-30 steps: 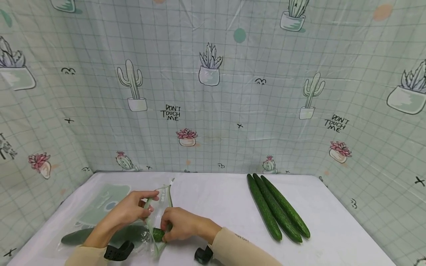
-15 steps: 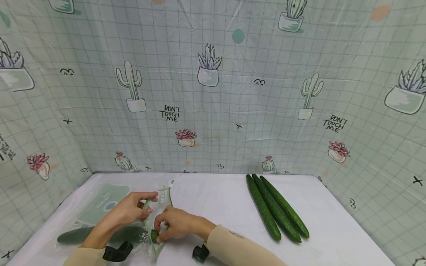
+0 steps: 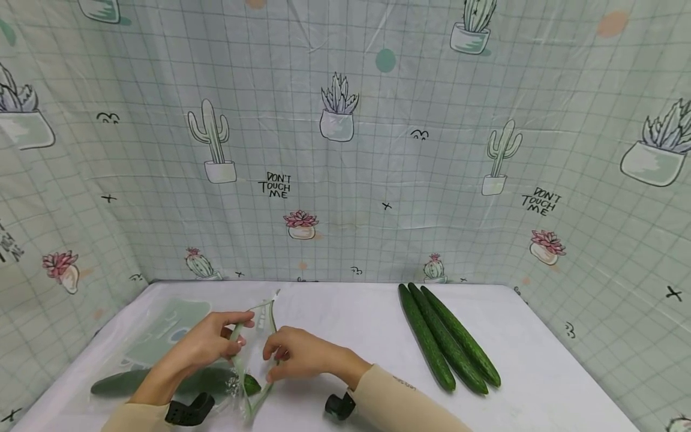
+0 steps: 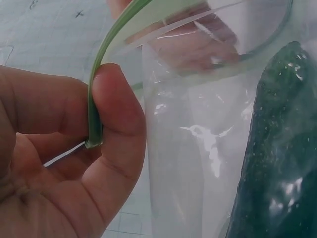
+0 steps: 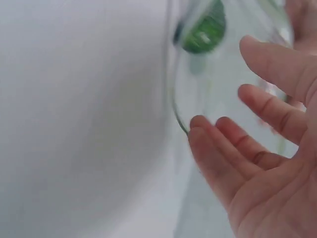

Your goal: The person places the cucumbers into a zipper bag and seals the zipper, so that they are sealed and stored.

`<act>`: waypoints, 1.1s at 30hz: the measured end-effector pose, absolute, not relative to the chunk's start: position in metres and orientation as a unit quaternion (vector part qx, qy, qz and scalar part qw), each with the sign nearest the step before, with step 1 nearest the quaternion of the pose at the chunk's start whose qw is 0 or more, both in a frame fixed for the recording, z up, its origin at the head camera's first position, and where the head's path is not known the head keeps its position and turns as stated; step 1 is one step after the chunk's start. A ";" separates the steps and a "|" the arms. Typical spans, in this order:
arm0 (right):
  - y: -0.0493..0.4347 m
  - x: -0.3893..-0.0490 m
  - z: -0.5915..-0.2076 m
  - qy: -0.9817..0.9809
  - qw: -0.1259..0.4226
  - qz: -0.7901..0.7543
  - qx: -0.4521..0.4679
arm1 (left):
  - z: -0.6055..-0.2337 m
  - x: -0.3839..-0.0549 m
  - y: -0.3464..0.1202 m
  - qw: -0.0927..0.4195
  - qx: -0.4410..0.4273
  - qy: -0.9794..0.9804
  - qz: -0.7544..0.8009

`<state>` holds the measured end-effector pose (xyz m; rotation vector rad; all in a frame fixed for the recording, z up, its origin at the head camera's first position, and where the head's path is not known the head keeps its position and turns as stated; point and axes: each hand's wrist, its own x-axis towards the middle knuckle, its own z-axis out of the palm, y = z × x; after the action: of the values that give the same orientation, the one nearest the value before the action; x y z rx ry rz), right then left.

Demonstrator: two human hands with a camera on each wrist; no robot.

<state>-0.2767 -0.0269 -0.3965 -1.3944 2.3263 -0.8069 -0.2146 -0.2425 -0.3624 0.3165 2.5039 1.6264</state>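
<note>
A clear zip bag (image 3: 162, 318) with a green-edged mouth lies on the left of the table, its mouth spread apart. Inside it is a cucumber (image 3: 116, 382), whose tip (image 5: 205, 34) shows at the opening. My left hand (image 3: 207, 341) pinches the bag's green rim (image 4: 95, 114) between thumb and finger. At the other side of the mouth is my right hand (image 3: 302, 354), its fingers loosely bent and thumb apart, holding nothing. Its fingertips (image 5: 198, 124) are at the bag's rim, apart from the cucumber; whether they touch the rim is hard to tell.
Three more cucumbers (image 3: 448, 339) lie side by side at the right of the white table (image 3: 345, 318). Behind the table hangs a cactus-print curtain (image 3: 378, 168), which also runs along both sides. Each wrist carries a black strapped device (image 3: 190, 410).
My right hand pushed the cucumber leftward into the bag, then let go of it and drew back to the right. My left hand has kept its pinch on the rim.
</note>
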 end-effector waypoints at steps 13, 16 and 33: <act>0.103 -0.283 -0.380 0.888 0.053 -0.251 -0.382 | -0.365 -0.213 -0.240 0.069 0.103 0.834 0.538; 0.130 -0.285 -0.384 0.894 0.032 -0.252 -0.370 | -0.366 -0.214 -0.239 0.066 0.107 0.832 0.541; 0.213 -0.285 -0.397 0.946 -0.032 -0.198 -0.257 | -0.374 -0.214 -0.241 0.063 0.116 0.827 0.547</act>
<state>-0.2847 0.2126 -0.3965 -0.8228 3.0324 -0.6339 -0.2141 -0.2413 -0.3736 0.3490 2.4977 1.6521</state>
